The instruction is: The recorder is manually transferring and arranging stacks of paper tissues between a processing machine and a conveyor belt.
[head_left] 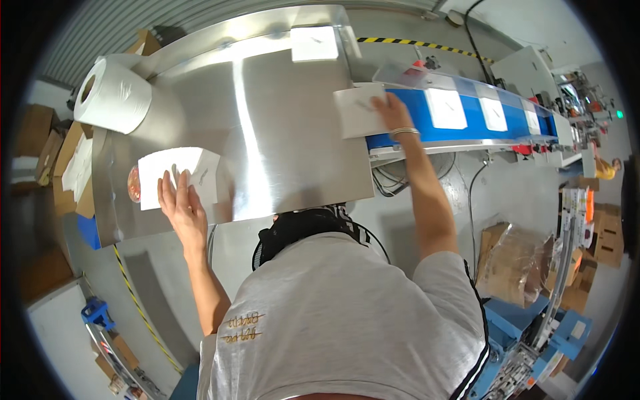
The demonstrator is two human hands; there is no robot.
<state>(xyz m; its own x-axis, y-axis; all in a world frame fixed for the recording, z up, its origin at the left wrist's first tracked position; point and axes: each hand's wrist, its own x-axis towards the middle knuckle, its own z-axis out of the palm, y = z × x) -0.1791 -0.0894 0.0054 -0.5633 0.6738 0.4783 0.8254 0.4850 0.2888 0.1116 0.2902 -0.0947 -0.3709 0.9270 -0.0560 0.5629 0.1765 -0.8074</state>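
My left hand [181,207] lies with its fingers stretched out and slightly apart on a pile of flat white packets [208,179] on the steel table. A round red-patterned thing [134,185] pokes out at the pile's left edge; most of it is hidden. Over on the right, my right hand [397,115] holds the edge of a single white packet [357,112] where the table meets the blue conveyor belt [415,127]. Its thumb is hard to make out. Farther along the belt lie several white packets [447,109], spaced apart.
A large white roll [115,93] stands at the table's far left corner. Another white sheet [314,44] lies near the table's [287,127] back edge. A clear guard [407,78] runs along the belt's far side. Cardboard boxes [72,173] stand left of the table.
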